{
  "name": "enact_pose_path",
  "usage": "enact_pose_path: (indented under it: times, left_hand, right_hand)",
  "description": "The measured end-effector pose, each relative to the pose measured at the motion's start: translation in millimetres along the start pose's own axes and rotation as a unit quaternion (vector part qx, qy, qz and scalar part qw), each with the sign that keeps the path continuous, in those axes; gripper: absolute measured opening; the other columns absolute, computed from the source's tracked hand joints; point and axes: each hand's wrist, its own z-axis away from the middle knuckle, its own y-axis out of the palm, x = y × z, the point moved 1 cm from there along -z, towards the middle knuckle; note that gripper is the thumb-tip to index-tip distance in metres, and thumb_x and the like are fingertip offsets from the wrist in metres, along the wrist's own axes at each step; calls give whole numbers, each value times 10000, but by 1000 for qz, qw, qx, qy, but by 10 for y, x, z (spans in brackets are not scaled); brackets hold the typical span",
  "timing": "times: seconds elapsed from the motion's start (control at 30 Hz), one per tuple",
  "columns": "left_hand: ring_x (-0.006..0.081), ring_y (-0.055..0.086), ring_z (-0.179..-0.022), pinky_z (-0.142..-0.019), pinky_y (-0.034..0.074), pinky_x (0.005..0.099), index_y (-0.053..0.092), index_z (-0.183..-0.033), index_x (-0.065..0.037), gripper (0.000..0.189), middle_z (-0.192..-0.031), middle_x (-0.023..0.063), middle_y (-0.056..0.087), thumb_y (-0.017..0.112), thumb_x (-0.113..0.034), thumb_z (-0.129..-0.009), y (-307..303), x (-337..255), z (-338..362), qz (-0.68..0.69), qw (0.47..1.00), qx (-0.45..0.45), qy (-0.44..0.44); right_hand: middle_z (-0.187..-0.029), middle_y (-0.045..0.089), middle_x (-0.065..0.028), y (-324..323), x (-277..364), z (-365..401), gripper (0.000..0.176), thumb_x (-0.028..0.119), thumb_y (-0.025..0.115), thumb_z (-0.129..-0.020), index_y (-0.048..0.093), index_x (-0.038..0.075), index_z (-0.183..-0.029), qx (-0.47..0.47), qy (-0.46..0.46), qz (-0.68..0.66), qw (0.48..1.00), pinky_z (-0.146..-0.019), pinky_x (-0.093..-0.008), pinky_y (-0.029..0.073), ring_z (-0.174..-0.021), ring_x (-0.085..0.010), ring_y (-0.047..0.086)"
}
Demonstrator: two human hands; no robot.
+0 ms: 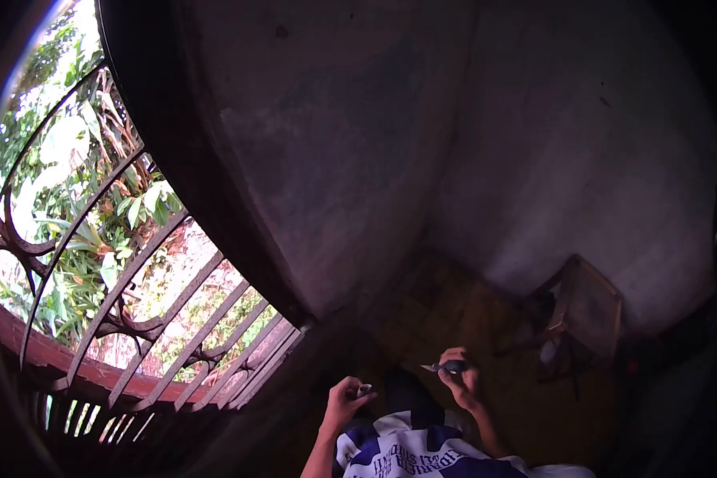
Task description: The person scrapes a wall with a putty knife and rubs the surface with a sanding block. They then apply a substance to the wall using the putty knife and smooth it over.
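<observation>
Head view, from the largest thing down: one stained plaster wall (358, 119) fills most of the dim room. At the left is one window grille (127, 263) of curved iron bars, with bright green plants (80, 199) beyond it. Below the wall lies a dark floor (446, 311), and one wooden frame (589, 307), perhaps a stool, leans at the right near the corner. At the bottom edge is one white and navy shirt (422, 454) with lettering.

Two hands show above the shirt, held apart over the floor. The right hand (462, 381) has its fingers wrapped round one dark-handled tool (451, 367), whose pale tip points left toward the other hand. The left hand (344, 401) has its fingers curled in, pinching one small pale piece (364, 390) at the fingertips. It is too small and too dark to say what that piece is.

The work in hand looks like fine handling of the piece with the tool. To do it well, I judge the hands should turn toward the window, since the only light comes from there. The left fingers should keep the piece steady by its edges, and the right hand should grip the tool short, close to the tip, for control.
</observation>
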Motion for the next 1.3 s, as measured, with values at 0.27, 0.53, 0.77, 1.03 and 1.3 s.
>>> enact_pose_path:
  times: [0.27,0.53,0.77,1.03,1.3]
  left_hand:
    - [139,655,-763,-695,518,284,696,-996,-38,280,-869,82,696,811,-130,-758,187,104,-43,-48,996,18,-69]
    - [143,660,-788,-725,518,275,712,-969,-45,263,-860,64,698,822,-92,-735,556,-110,-533,-63,967,-225,-99]
    - [109,657,-811,-741,527,261,705,-971,-34,267,-876,42,703,811,-1,-728,1396,-60,-857,-42,922,-361,-132]
    - [102,634,-768,-714,509,252,710,-946,-32,220,-844,43,701,803,-35,-747,2161,-150,-823,34,859,-470,-200]
    - [97,656,-800,-750,520,237,692,-971,-13,236,-868,27,703,778,16,-753,2450,-291,-555,6,808,-547,-220]
  right_hand:
    - [-707,509,-59,3,-552,-791,341,279,689,-875,490,32,-750,144,-60,-247,956,-613,-299,382,-656,-162,491]
    - [-583,531,-57,398,-515,-2452,224,-21,619,-721,437,51,-611,139,-327,-101,929,-509,-319,453,-495,-219,555]
    - [-588,510,-48,444,-250,-3448,277,-66,608,-674,378,66,-593,303,-512,-202,778,-479,-325,443,-487,-214,534]
    - [-592,525,-67,481,-395,-3784,220,-29,629,-734,447,61,-650,403,-435,-275,757,-509,-334,468,-521,-232,560]
    - [-613,530,-62,854,-997,-3705,200,-4,656,-734,485,63,-656,281,-413,-175,849,-502,-315,430,-509,-220,551]
